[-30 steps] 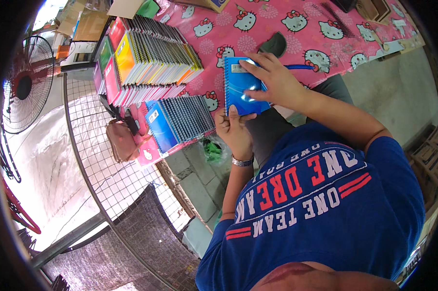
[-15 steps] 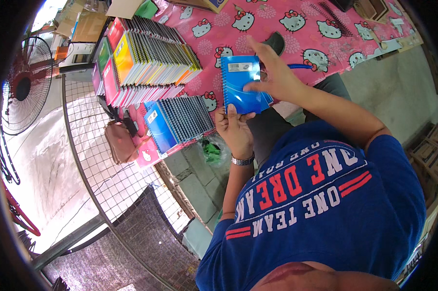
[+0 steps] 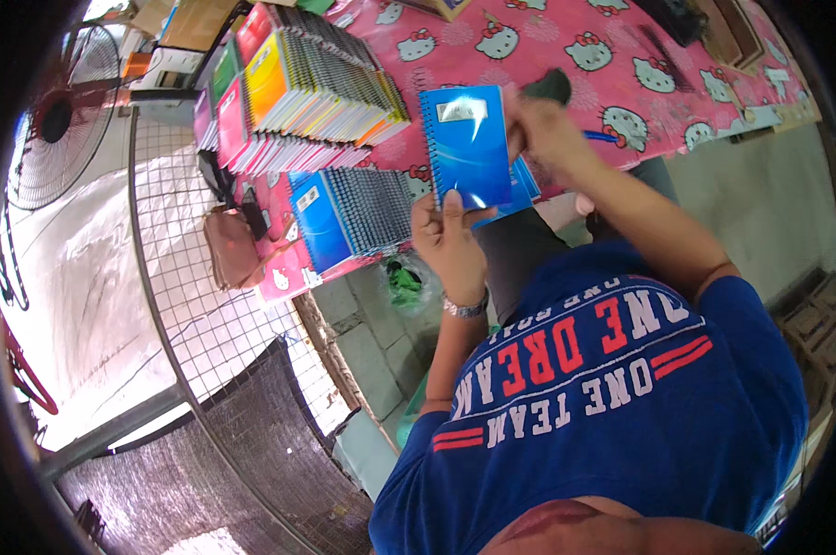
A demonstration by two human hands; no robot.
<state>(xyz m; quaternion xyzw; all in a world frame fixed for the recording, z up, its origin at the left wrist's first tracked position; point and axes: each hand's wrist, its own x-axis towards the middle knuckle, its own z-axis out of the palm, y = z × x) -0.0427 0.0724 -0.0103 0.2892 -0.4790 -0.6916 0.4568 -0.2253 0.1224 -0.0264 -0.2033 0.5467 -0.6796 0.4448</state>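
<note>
A blue spiral notebook (image 3: 467, 143) is gripped at its lower edge by the left hand (image 3: 450, 242) and at its right edge by the right hand (image 3: 544, 134), above the pink-clothed table (image 3: 621, 55), beside a row of blue notebooks (image 3: 348, 215).

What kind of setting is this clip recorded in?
Probably a small stationery stall or packing spot, partly outdoors. Rows of spiral notebooks stand on a table with a pink cartoon-cat cloth, a wire mesh panel borders it, and a standing fan sits on bare concrete.
</note>
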